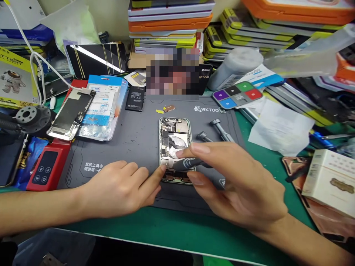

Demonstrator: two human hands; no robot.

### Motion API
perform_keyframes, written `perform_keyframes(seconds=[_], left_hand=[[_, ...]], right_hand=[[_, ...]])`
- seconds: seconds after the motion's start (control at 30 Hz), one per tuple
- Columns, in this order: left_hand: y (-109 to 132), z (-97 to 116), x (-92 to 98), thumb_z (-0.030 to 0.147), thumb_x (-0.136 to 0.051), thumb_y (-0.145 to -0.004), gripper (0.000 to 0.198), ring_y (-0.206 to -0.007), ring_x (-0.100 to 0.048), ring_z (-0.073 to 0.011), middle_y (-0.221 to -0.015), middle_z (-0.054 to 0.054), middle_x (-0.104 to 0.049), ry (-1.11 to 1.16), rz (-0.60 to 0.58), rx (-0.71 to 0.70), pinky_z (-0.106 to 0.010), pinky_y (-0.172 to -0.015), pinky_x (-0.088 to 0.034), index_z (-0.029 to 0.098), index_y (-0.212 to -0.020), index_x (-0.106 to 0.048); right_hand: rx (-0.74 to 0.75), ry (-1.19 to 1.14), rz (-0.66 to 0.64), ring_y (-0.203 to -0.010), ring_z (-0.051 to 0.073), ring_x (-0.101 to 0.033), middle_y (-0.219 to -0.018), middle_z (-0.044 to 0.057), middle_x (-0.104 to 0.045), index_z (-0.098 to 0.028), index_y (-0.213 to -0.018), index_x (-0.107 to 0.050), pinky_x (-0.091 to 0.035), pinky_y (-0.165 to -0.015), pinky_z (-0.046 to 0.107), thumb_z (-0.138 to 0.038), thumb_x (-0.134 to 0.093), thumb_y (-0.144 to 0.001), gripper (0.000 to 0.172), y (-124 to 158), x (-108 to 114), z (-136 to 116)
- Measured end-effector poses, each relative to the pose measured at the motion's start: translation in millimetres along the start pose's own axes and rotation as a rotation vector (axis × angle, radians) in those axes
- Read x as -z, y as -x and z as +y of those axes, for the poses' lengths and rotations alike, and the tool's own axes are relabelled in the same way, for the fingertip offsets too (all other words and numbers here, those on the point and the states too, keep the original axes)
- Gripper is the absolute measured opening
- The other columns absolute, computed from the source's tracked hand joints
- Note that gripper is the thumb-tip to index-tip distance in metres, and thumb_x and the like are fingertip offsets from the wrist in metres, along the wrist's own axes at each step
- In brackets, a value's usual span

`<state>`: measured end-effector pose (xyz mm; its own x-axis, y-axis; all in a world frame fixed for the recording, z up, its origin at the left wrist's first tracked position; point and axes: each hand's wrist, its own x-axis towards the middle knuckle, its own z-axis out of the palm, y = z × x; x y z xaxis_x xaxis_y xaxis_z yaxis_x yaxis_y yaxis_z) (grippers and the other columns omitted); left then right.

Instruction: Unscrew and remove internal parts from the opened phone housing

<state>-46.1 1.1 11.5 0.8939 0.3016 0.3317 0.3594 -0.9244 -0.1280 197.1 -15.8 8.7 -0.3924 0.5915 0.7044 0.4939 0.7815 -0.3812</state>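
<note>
Closest up, curls the right hand [235,181] round a dark screwdriver [188,163], gripping loosely with the thumb below and the fingers above. Starting at the left, has a yellow box [16,79] with an astronaut on it, then a red box [46,168] with four buttons. Over the top of that, has a loose phone screen [72,114], just beside blue and white packets [104,99], then a small black battery [135,98]. Bends most fingers of the left hand [119,184] under and pokes one out to the left edge of an open phone [174,146]; can't tell about anything held under there. Has that phone on the grey mat [144,136], between both hands, with shiny inside parts in view. Farther right, has two more dark tools [222,131] on the mat, then a white paper [280,131] and a white box [324,181].
</note>
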Motion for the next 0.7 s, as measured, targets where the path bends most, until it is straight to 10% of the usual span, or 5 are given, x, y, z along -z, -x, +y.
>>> perform_keyframes(seconds=[0.7], left_hand=[[-0.5,-1.4,1.7,0.025,-0.058,-0.102,0.034,-0.053,-0.052,-0.0142,-0.066,0.005,-0.056,0.034,0.005,0.01,-0.034,-0.045,-0.035,0.004,-0.128,-0.061]], right_hand=[[-0.056,-0.051,0.017,-0.093,0.021,-0.078,-0.105,0.004,-0.08,-0.026,-0.151,-0.05,-0.069,-0.075,0.037,0.001,-0.06,-0.088,0.069,13.4,-0.5,-1.9]])
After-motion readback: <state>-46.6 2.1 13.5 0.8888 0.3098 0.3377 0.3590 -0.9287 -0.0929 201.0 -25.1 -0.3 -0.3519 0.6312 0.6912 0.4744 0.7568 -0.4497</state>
